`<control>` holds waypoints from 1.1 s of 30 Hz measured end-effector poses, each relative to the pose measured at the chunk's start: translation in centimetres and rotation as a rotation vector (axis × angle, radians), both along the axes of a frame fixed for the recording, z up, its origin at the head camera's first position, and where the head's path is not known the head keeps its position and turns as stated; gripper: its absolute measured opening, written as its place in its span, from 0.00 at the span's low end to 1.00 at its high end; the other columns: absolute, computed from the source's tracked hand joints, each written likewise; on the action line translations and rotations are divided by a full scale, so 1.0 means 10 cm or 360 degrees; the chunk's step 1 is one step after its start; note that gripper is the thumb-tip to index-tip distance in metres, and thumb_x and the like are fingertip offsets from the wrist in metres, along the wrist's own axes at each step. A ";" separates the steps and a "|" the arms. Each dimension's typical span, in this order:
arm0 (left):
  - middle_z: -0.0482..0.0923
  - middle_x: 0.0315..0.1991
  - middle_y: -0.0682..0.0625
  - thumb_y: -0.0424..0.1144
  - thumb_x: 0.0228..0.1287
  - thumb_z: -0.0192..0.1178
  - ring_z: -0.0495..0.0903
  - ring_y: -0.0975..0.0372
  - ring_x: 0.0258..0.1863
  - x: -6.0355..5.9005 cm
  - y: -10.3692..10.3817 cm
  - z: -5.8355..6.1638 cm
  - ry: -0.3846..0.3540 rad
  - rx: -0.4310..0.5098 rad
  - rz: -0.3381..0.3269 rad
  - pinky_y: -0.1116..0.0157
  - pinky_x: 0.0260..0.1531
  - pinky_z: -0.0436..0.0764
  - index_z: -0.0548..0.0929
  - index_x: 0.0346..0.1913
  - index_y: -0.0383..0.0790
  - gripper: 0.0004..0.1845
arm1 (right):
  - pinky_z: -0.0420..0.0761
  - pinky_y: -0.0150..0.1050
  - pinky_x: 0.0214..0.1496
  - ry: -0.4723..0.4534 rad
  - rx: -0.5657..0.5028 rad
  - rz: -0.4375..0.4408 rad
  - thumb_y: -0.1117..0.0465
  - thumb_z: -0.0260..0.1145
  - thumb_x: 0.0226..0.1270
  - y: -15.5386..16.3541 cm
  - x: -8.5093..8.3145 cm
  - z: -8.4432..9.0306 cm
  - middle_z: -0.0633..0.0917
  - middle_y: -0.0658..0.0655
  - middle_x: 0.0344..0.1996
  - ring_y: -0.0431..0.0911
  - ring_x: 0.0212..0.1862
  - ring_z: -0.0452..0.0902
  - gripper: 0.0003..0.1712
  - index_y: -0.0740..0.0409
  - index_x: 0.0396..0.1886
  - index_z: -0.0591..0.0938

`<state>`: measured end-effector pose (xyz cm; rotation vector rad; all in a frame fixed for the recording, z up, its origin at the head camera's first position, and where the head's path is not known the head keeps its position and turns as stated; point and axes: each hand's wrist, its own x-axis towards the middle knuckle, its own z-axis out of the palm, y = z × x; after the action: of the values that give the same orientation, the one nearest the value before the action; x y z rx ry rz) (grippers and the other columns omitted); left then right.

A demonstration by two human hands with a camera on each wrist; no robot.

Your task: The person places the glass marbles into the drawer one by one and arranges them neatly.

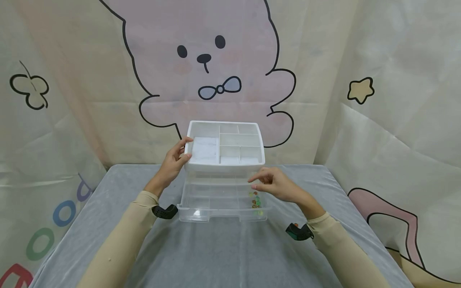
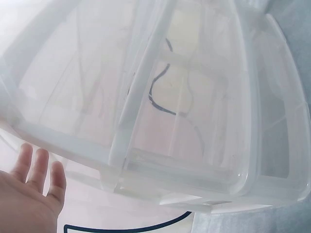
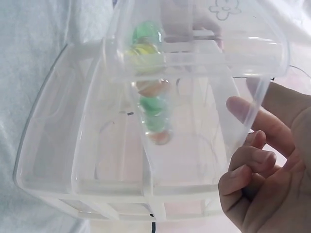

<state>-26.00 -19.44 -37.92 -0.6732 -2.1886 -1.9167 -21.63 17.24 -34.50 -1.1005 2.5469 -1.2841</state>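
Observation:
A clear plastic storage box [image 1: 223, 165] with a white, divided top tray [image 1: 205, 150] stands on the table, its see-through drawer [image 1: 223, 214] pulled out toward me. Green, yellow and orange marbles [image 3: 153, 104] sit in a line in the drawer's right-hand compartment. My left hand [image 1: 174, 161] holds the tray's left side, fingers at the rim and thumb lower down; in the left wrist view, fingertips [image 2: 41, 158] reach its edge. Over the drawer's right side hovers my right hand [image 1: 277, 184], thumb and index finger apart, nothing visible between them.
A grey cloth covers the table [image 1: 216, 256]. Behind it hangs a curtain with a large cartoon bear [image 1: 201, 24], and patterned sheets close in both sides. One small orange thing [image 1: 296, 225] shows beside the right wrist's black camera [image 1: 299, 233].

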 end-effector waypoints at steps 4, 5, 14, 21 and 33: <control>0.57 0.77 0.40 0.33 0.77 0.50 0.71 0.60 0.59 0.01 0.00 -0.01 -0.0006 -0.0005 0.0003 0.72 0.45 0.77 0.61 0.75 0.38 0.27 | 0.64 0.30 0.29 -0.0014 -0.0072 0.0018 0.67 0.67 0.69 0.05 0.01 0.01 0.68 0.49 0.22 0.36 0.23 0.57 0.11 0.67 0.47 0.88; 0.56 0.77 0.40 0.33 0.77 0.50 0.71 0.60 0.59 0.02 0.00 -0.01 -0.0006 -0.0007 0.0004 0.72 0.45 0.77 0.61 0.75 0.38 0.26 | 0.66 0.30 0.29 -0.0029 -0.0087 0.0022 0.67 0.66 0.70 0.07 0.01 0.01 0.71 0.49 0.23 0.36 0.23 0.58 0.11 0.67 0.47 0.87; 0.57 0.77 0.40 0.34 0.77 0.50 0.72 0.63 0.58 0.05 0.00 -0.03 -0.0003 -0.0010 0.0011 0.72 0.45 0.77 0.61 0.75 0.38 0.27 | 0.74 0.32 0.35 -0.0068 -0.0093 -0.0036 0.66 0.63 0.73 0.21 0.05 0.00 0.86 0.57 0.39 0.35 0.26 0.67 0.12 0.63 0.50 0.87; 0.57 0.77 0.39 0.34 0.77 0.49 0.73 0.63 0.57 0.04 0.01 -0.04 0.0011 -0.0014 0.0002 0.71 0.45 0.78 0.61 0.75 0.38 0.26 | 0.69 0.33 0.30 -0.0039 -0.0066 -0.0132 0.64 0.63 0.74 0.34 0.08 -0.01 0.81 0.51 0.33 0.36 0.24 0.63 0.12 0.60 0.51 0.87; 0.58 0.76 0.39 0.34 0.77 0.49 0.73 0.63 0.56 0.02 0.01 0.00 0.0016 -0.0005 0.0003 0.71 0.44 0.78 0.61 0.75 0.38 0.26 | 0.74 0.33 0.32 -0.0011 -0.0093 -0.0197 0.65 0.62 0.74 0.59 0.06 0.05 0.85 0.44 0.38 0.38 0.27 0.71 0.12 0.65 0.51 0.86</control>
<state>-25.83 -19.33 -37.89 -0.6798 -2.1856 -1.9054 -21.04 23.10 -33.96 -0.9596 2.6256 -1.3960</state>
